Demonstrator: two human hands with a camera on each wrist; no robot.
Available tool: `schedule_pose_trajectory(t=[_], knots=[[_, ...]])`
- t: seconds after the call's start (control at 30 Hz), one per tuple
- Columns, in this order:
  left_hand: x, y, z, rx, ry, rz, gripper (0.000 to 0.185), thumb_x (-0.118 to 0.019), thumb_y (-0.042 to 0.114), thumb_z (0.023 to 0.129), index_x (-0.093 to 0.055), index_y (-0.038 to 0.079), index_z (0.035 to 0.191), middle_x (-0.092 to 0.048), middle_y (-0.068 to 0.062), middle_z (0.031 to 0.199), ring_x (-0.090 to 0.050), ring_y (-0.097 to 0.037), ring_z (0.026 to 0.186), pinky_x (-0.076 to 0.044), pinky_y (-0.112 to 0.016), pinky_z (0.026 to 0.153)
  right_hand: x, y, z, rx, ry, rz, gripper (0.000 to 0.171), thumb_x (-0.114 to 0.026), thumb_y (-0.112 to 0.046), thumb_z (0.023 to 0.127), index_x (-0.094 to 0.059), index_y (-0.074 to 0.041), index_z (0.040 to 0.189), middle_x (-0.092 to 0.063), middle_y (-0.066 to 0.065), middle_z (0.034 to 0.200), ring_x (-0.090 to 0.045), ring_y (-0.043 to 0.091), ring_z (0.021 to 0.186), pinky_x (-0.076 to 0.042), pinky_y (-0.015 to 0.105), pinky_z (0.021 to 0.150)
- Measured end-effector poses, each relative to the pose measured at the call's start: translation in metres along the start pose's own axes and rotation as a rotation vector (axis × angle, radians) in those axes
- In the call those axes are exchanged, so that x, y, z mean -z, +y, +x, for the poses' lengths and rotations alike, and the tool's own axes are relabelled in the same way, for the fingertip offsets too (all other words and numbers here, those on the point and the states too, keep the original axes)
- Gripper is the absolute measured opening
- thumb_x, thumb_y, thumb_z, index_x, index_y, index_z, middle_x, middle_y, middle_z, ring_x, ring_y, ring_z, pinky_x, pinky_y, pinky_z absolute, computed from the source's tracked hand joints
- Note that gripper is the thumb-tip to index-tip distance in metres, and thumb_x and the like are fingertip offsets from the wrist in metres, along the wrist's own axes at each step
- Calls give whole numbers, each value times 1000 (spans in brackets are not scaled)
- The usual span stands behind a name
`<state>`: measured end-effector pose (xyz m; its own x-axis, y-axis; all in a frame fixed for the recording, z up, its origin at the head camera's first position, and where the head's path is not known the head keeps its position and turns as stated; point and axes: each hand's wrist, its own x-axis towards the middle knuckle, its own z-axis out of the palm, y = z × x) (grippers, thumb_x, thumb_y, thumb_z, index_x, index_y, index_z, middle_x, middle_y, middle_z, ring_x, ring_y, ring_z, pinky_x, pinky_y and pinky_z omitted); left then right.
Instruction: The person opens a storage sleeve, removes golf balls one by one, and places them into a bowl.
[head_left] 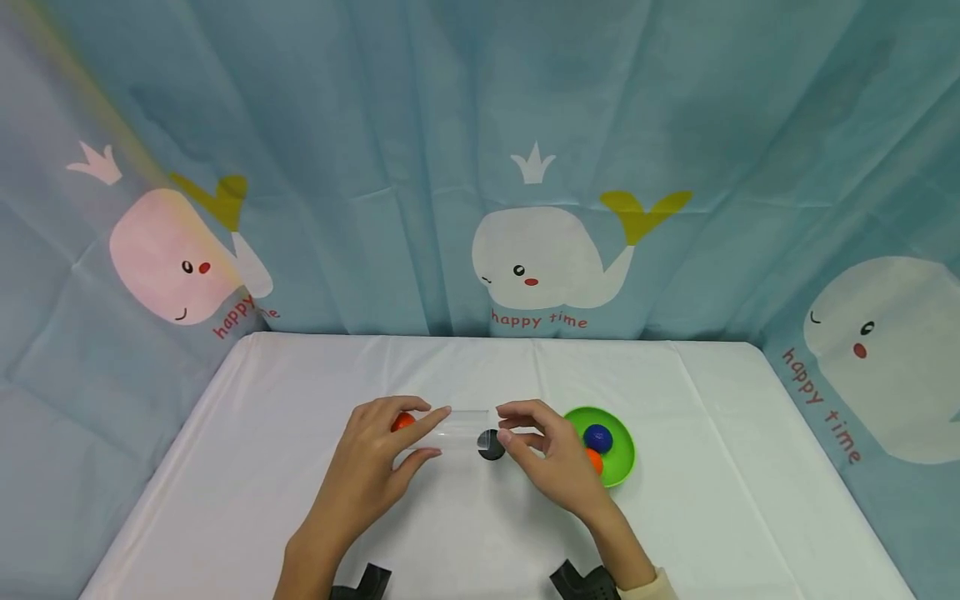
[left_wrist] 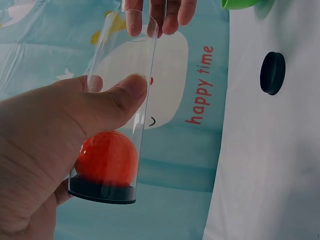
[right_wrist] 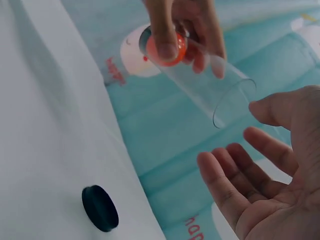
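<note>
Gripping a clear plastic tube just below the middle of the head view, the left hand has its thumb and fingers wrapped round the tube's left half, and the tube lies roughly level above the white table. Inside it sits one orange ball, resting against the black cap that closes the end nearest the left palm — the lower left of the left wrist view shows this plainly. The tube's other end is open, its rim pointing toward the right hand. That hand holds nothing: its fingers are loose and slightly bent, the palm cupped just beside the open mouth, not clearly touching it.

A second black cap lies flat on the table, under the gap between the two hands. Right of centre stands a green bowl — in it a blue ball and another orange ball, partly hidden behind the right hand. A blue curtain with white whales fills the upper frame.
</note>
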<state>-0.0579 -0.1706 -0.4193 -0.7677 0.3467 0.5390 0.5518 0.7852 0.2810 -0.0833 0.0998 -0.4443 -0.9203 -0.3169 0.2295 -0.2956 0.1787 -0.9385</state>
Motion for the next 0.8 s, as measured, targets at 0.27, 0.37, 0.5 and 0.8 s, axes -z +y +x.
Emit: schedule_pose_trajectory(t=[0.27, 0.37, 0.5, 0.8], knots=[[1, 1, 0, -18, 19, 7, 66, -97, 19, 75, -73, 32, 135, -68, 1, 122, -63, -24, 116, -44, -46, 104, -3, -2, 0, -24, -46, 96, 31, -70, -16, 103, -66, -15, 133, -68, 8, 134, -67, 36, 122, -61, 25, 97], [1, 1, 0, -22, 23, 10, 66, -97, 18, 75, -73, 32, 135, -68, 0, 122, -62, -25, 116, -44, -46, 104, -4, -2, 1, -59, -60, 132, 33, -71, -16, 102, -65, -16, 135, -67, 8, 136, -65, 40, 125, -61, 25, 97], [1, 2, 1, -31, 31, 19, 67, -98, 16, 74, -74, 32, 134, -68, -2, 121, -62, -25, 116, -43, -46, 104, -6, -1, 1, -121, -83, 188, 38, -73, -17, 101, -63, -16, 138, -64, 8, 139, -62, 40, 130, -61, 25, 97], [1, 4, 2, -52, 47, 41, 66, -98, 13, 72, -75, 31, 131, -68, -2, 120, -62, -27, 115, -43, -46, 103, -9, -5, 2, -168, -79, 230, 37, -74, -17, 100, -64, -13, 136, -64, 11, 137, -61, 36, 129, -61, 24, 96]])
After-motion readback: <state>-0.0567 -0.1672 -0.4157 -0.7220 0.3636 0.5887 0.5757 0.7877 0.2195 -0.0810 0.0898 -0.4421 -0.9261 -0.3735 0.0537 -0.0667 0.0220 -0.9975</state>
